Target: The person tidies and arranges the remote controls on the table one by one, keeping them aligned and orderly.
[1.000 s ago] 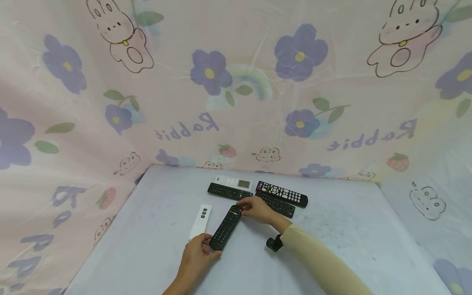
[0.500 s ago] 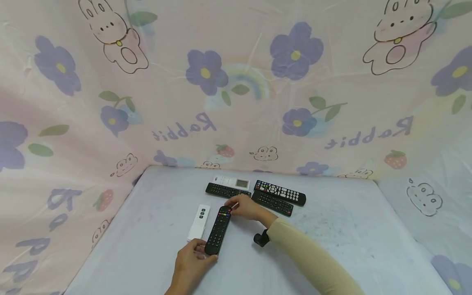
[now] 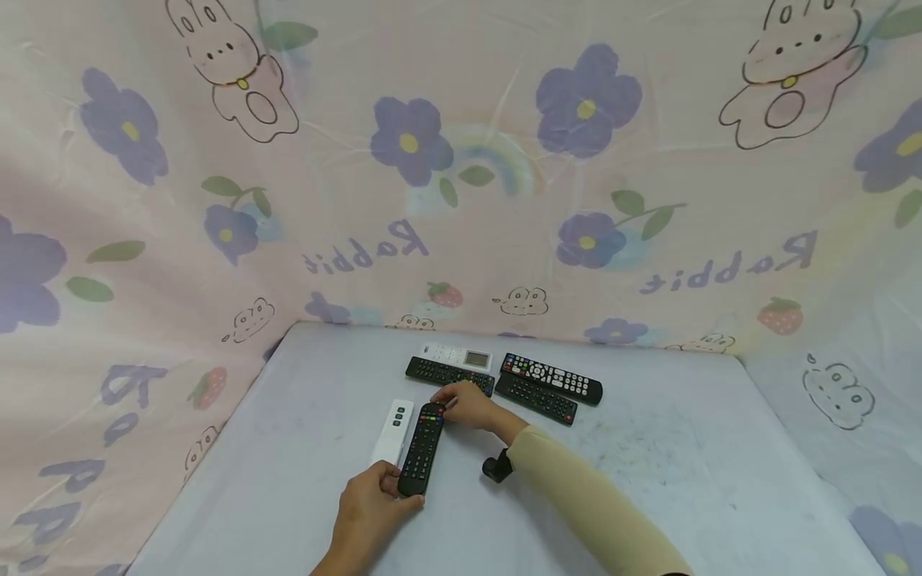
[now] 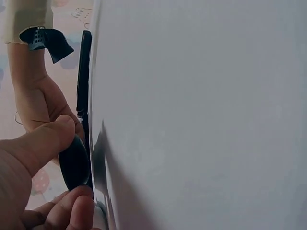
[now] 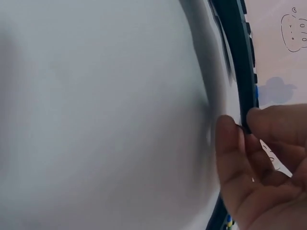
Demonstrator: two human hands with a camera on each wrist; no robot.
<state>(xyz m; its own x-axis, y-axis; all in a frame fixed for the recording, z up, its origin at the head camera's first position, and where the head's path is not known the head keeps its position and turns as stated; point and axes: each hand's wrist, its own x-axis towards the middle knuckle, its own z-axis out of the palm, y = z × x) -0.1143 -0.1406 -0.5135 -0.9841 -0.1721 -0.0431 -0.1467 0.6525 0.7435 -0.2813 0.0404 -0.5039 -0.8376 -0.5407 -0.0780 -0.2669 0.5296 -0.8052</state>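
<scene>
A black remote control [image 3: 422,452] with coloured buttons near its far end is held between both hands, beside a white remote [image 3: 393,432] on its left. My left hand [image 3: 369,512] pinches the near end between thumb and fingers; the left wrist view shows the thumb [image 4: 53,136] on one edge of the black remote [image 4: 74,165]. With fingertips, my right hand [image 3: 471,406] pinches the far end. In the right wrist view the remote [image 5: 240,62] stands a little off the table surface, with its shadow beside it.
Behind the hands lie a white remote with a screen [image 3: 455,356], a black remote [image 3: 448,376] and, to the right, two more black remotes, one with pale buttons [image 3: 553,378] and one plain [image 3: 536,398]. They rest on the white table [image 3: 648,456], enclosed by a printed curtain [image 3: 490,224].
Both hands have brought the black remote leftward, closer to the white one, and turned it more in line with it. The right hand has moved left most; the other remotes stay put.
</scene>
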